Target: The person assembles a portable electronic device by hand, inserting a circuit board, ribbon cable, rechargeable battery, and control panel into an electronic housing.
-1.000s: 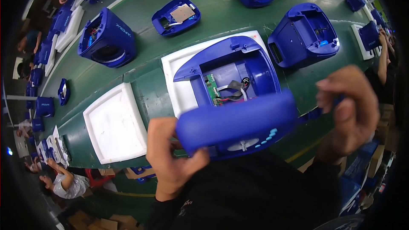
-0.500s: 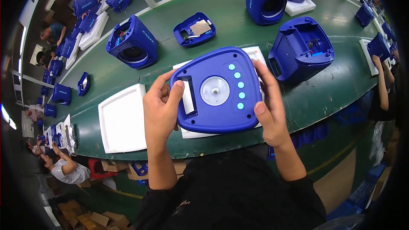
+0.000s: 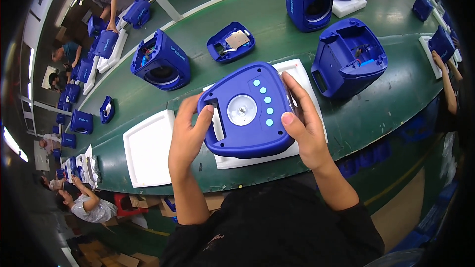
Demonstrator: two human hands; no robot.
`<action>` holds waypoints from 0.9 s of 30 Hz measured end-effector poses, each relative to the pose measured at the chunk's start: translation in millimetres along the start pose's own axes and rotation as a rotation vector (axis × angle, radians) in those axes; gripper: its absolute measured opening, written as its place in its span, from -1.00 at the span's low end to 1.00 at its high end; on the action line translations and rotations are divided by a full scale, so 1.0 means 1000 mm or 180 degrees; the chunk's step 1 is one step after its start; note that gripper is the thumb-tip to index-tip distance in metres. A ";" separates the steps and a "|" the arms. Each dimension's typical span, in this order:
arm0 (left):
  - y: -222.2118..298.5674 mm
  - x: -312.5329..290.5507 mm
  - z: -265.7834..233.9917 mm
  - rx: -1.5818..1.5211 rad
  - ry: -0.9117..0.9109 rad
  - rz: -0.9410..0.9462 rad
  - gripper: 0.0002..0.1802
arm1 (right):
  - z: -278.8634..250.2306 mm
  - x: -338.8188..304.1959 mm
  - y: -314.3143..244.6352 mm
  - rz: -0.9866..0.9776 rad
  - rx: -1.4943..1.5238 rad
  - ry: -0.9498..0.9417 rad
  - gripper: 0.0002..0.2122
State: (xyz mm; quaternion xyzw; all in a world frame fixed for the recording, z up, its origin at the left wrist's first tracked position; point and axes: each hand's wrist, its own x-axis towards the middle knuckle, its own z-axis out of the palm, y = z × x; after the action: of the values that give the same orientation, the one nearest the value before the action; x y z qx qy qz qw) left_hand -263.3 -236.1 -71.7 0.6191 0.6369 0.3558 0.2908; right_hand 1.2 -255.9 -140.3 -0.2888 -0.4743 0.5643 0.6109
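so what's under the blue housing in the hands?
A white foam tray shows past the edges of the blue housing. The tray's middle and the housing's underside are covered, so anything there can't be seen. Can't tell whether the two touch.

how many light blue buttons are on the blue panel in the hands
5, in a curved row on the right part of the blue panel: top button, second button, third button, fourth button, bottom button. Any on its underside would be hidden.
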 end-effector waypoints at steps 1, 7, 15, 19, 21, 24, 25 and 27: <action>0.005 -0.002 0.001 -0.0699 -0.0206 -0.0591 -0.42 | 0.003 0.000 0.000 0.0056 0.0246 0.0005 -0.22; -0.030 -0.006 -0.026 -0.1335 -0.0335 -0.0513 -0.39 | 0.033 -0.008 0.000 0.0159 0.0763 -0.0012 0.03; -0.100 -0.030 -0.063 -0.2512 0.0140 -0.1123 -0.31 | 0.076 -0.022 0.011 0.0017 -0.0233 -0.0537 0.08; -0.103 -0.047 -0.053 -0.2779 0.0369 -0.0978 -0.31 | 0.078 -0.017 -0.001 -0.0293 -0.1066 -0.0884 0.13; -0.113 -0.054 -0.050 -0.2890 0.0325 -0.0676 -0.28 | 0.082 -0.017 -0.003 -0.0330 -0.1129 -0.0997 0.13; -0.122 -0.057 -0.063 -0.2834 0.0333 -0.0628 -0.28 | 0.106 -0.021 -0.002 -0.0248 -0.1085 -0.0874 0.14; -0.124 -0.061 -0.061 -0.2823 0.0359 -0.0623 -0.28 | 0.112 -0.022 -0.003 -0.0399 -0.1304 -0.0752 0.14; -0.126 -0.068 -0.057 -0.2795 0.0398 -0.0626 -0.27 | 0.118 -0.024 -0.006 -0.0523 -0.1543 -0.0634 0.14</action>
State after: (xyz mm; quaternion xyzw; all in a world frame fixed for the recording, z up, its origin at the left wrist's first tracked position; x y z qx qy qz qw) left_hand -378.5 -306.7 -145.9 0.3510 0.4978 0.5995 0.5192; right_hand -100.8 -301.2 -96.0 -0.3302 -0.6751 0.4085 0.5180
